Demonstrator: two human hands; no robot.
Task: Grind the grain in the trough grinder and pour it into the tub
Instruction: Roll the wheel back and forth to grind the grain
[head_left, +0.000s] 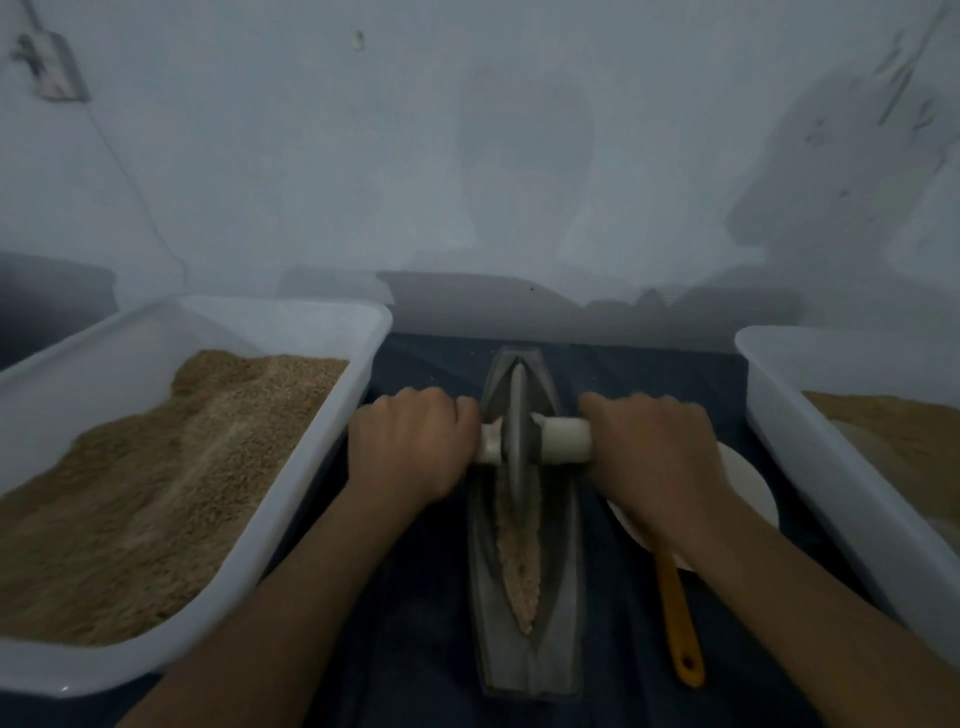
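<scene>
The white axle (563, 440) is gripped on either side of the wheel (516, 436) by the left hand (410, 449) and right hand (654, 457), apparently so that it is kept upright in the trough (524, 525) over the grain (519, 566), between two tubs (291, 322) within pouring reach.

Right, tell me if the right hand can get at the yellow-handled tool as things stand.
Probably yes. The yellow handle lies uncovered just beside the right forearm, but the right hand grips the roller handle and must let go first.
</scene>
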